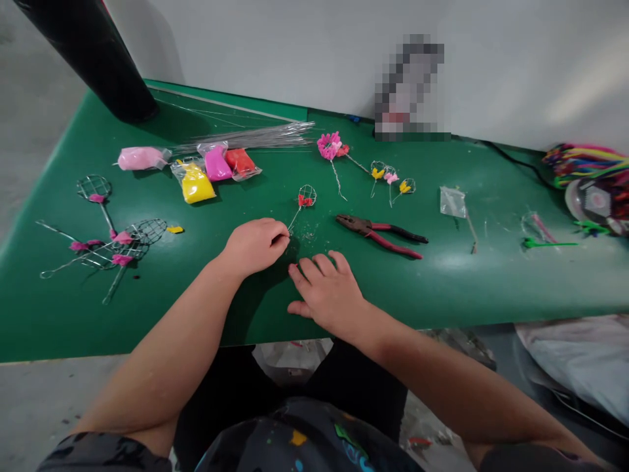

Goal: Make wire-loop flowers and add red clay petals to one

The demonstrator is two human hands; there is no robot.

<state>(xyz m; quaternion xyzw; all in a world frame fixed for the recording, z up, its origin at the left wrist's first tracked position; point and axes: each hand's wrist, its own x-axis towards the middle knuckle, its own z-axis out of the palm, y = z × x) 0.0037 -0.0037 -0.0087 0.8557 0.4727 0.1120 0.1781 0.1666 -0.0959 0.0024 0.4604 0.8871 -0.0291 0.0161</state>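
My left hand point(256, 247) pinches the lower end of a small wire racket point(307, 196), whose round mesh head points away from me and carries red clay at its base. To its right, my right hand point(327, 288) hovers over or rests on the table with the fingers spread; which of the two I cannot tell. A speck of red shows at its index fingertip. Tiny bits of scrap point(308, 234) lie between my hands and the racket. Beyond my right hand lie pliers point(378, 235) with red and black handles.
Bags of pink point(142, 158), yellow point(196, 183), magenta and red clay lie behind my left hand. Wire rods point(265, 136) lie at the back. Finished wire rackets point(122, 239) pile up at left. A pink flower point(329, 145) and small rackets point(392, 178) lie behind the pliers. Pipe cleaners point(584, 164) sit at right.
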